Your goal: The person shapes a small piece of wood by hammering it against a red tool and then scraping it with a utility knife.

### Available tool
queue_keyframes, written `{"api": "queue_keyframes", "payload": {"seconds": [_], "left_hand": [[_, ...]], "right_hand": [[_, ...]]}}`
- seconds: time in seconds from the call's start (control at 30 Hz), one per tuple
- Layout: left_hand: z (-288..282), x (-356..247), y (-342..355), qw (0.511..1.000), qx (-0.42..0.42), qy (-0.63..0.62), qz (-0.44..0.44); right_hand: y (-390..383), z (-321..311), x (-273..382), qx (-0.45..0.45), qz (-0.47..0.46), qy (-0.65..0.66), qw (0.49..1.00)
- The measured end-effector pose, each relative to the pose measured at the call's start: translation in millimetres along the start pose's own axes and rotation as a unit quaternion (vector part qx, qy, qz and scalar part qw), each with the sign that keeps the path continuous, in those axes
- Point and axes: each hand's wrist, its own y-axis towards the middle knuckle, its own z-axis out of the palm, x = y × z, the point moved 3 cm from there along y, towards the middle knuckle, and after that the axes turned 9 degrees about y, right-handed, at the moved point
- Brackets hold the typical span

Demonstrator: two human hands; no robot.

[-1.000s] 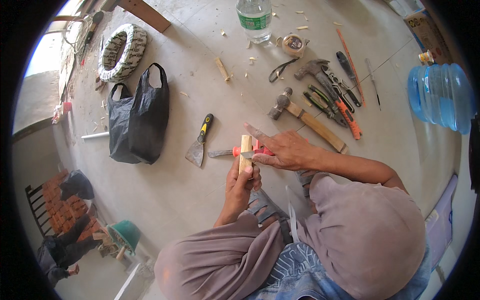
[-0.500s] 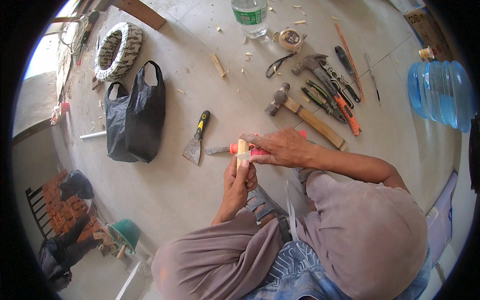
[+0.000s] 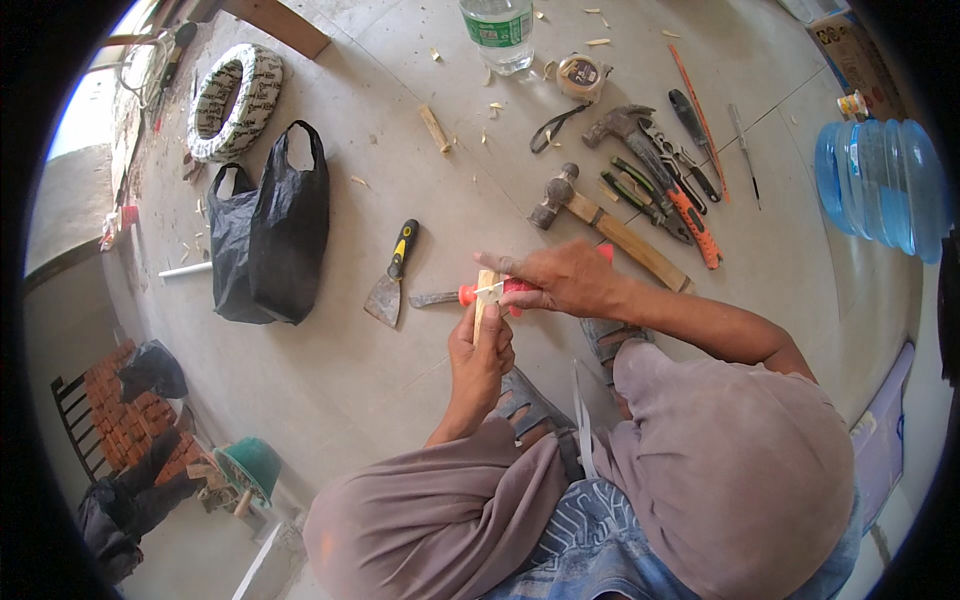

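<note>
My left hand (image 3: 478,360) grips a short wooden stick (image 3: 484,322) upright, its thumb along the front face. My right hand (image 3: 580,282) is closed round the red handle of a small knife (image 3: 518,286), index finger stretched past the stick's top. The blade lies across the upper part of the stick, touching it, with a pale sliver of wood beside it. Behind both hands a tool with a flat grey metal end (image 3: 434,299) and an orange-red part lies on the floor, partly hidden. To its left is a putty knife (image 3: 393,275) with a black and yellow handle.
Right of the hands lie a ball-peen hammer (image 3: 625,235), a claw hammer (image 3: 665,180), pliers (image 3: 640,200) and a screwdriver (image 3: 692,120). A tape measure (image 3: 580,77) and water bottle (image 3: 500,38) stand ahead. Leftward are a black bag (image 3: 288,230) and wrapped coil (image 3: 215,130). Wood chips are scattered around.
The knife blade has moved up the stick, away from my left thumb, and its angle has turned. My right hand has shifted slightly upward; my left hand still holds the stick.
</note>
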Motion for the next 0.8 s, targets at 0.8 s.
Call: {"api": "queue_keyframes", "payload": {"seconds": [0.8], "left_hand": [[-45.0, -25.3, -29.0, 0.998, 0.037, -0.039, 0.026]], "right_hand": [[-49.1, -206.8, -72.1, -0.220, 0.345, -0.108, 0.906]]}}
